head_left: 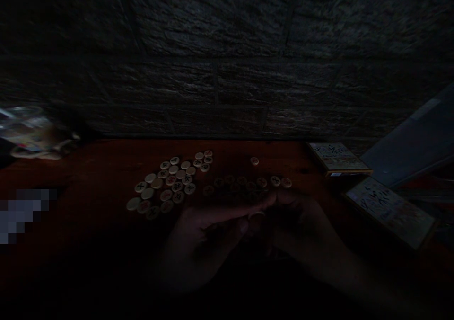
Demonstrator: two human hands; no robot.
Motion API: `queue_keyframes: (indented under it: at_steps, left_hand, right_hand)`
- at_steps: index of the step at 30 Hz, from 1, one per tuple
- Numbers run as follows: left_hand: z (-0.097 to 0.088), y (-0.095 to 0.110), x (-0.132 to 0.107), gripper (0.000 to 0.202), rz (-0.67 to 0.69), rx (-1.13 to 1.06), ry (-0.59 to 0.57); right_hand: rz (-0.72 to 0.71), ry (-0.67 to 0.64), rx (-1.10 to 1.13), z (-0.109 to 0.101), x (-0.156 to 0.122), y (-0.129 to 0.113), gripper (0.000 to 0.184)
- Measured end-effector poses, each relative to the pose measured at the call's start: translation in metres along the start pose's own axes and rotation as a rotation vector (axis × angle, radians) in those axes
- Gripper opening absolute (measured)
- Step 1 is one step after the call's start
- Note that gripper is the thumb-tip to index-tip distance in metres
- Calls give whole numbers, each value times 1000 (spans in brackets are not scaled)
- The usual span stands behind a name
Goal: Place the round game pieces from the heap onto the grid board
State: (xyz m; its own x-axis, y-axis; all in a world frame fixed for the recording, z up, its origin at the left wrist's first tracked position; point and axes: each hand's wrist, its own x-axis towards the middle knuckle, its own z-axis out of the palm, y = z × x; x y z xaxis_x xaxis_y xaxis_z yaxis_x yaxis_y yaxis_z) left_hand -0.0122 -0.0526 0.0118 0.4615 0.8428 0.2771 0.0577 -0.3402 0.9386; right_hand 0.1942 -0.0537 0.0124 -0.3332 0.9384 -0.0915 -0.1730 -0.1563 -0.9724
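Observation:
My left hand (205, 237) and my right hand (301, 223) meet low in the middle of the head view, in deep shadow. A round pale xiangqi piece (256, 214) shows between their fingertips, only its upper edge catching light. Both hands are closed around it; the lower fingers are hard to make out. Beyond my hands runs a dim group of xiangqi pieces (241, 181), partly in shadow. To the left lies a larger cluster of pieces (176, 186), some with red or black characters, some blank side up. One piece (254, 161) sits apart farther back.
Two flat boxes, one farther back (338, 158) and one nearer (390, 211), lie on the right of the reddish wooden table (106, 168). A clear container (31, 128) stands at the far left. A stone-block wall (213, 83) closes off the back.

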Motion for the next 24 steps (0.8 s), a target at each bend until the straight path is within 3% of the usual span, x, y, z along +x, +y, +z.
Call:
queue_keyframes:
  at_steps: [14,19,24]
  left_hand:
    - [3,-2,4,37,69,126,91]
    - [2,1,6,40,103,110,66]
    - [4,-2,6,35,86,140,157]
  right_hand:
    - [19,5,-43,-1,0,0,26]
    - [80,1,-58,1,-2,-5,34]
    - [68,27,-51,2,1,-7,31]
